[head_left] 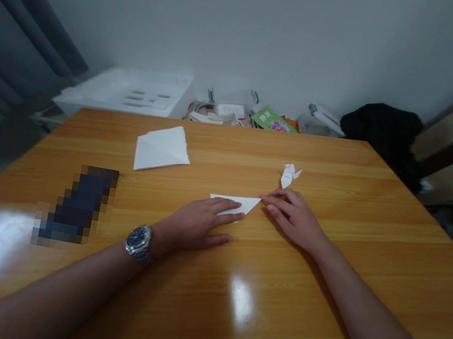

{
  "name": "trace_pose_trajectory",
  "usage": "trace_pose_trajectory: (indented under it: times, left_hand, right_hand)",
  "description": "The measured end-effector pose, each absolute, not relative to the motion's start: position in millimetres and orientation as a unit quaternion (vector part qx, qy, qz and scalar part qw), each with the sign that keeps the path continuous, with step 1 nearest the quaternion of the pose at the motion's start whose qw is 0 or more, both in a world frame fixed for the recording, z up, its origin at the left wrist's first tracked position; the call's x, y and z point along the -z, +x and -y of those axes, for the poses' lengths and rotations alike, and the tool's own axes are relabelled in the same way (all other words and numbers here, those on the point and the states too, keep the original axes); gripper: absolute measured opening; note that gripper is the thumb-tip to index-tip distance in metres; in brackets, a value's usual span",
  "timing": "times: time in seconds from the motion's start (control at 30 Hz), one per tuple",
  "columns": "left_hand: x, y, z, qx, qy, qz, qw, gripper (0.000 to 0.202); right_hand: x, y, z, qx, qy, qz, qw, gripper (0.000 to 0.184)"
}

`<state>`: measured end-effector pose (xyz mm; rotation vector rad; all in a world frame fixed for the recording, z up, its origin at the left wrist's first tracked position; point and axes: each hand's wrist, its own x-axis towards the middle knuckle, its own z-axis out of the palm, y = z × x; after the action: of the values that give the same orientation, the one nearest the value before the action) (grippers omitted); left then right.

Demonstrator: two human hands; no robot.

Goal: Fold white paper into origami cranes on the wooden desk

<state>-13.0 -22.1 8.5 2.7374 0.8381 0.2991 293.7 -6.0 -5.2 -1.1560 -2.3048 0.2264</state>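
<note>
A folded piece of white paper [250, 204] lies flat on the wooden table, its narrow point facing right. Across its left part rests my left hand [204, 221], fingers stretched out and thumb apart, hiding some of the paper. A silver watch [139, 237] is on that wrist. My right hand [294, 216] lies on the table with its fingers loosely extended, the fingertips at the paper's right tip. Just beyond the right hand sits a small white folded paper figure [289, 175].
White paper sheets [162, 148] lie at the table's back left. A pixelated dark object [82, 205] is on the left of the table [289, 286]. Behind the far edge are a white plastic tub [135, 89], a green book [274, 119] and black cloth [383, 127].
</note>
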Motion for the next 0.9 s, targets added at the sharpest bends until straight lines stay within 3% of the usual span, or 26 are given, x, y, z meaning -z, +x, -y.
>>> trace_pose_trajectory:
  times: [0.9]
  left_hand:
    - [-9,-11,21,-0.096,0.943,-0.291,0.133,0.057]
  right_hand:
    - [-5,282,22,-0.020,-0.376,0.916,0.141,0.040]
